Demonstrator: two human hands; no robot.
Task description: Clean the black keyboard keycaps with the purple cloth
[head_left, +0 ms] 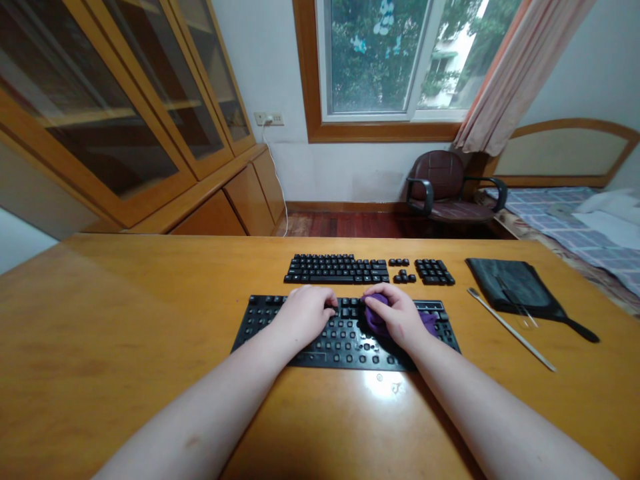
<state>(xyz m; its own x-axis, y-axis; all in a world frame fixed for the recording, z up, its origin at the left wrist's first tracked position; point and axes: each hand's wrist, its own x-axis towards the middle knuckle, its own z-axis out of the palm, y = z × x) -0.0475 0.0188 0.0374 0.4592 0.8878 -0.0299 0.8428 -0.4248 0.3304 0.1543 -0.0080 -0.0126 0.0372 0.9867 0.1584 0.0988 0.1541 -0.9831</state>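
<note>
A black keyboard base [345, 345] with most of its keycaps off lies flat on the desk, its bare switches showing. My left hand [305, 313] rests over its upper middle, fingers curled in and thumb close to the fingertips; what they grip, if anything, is hidden. In my right hand [397, 313] a purple cloth [377, 315] is bunched between thumb and fingers, pressed near the base's top rows. Part of the cloth trails out to the right from under the palm. Just behind the base, loose black keycaps [337, 270] are laid out in keyboard order.
Right of the keyboard lie a dark zippered pouch [515, 283], a thin wire tool [520, 308] on it and a long pale stick-like brush [510, 330]. Past the wooden desk [150, 320] stand a chair [443, 187], a bed [575, 213] and glass-door cabinets [120, 100].
</note>
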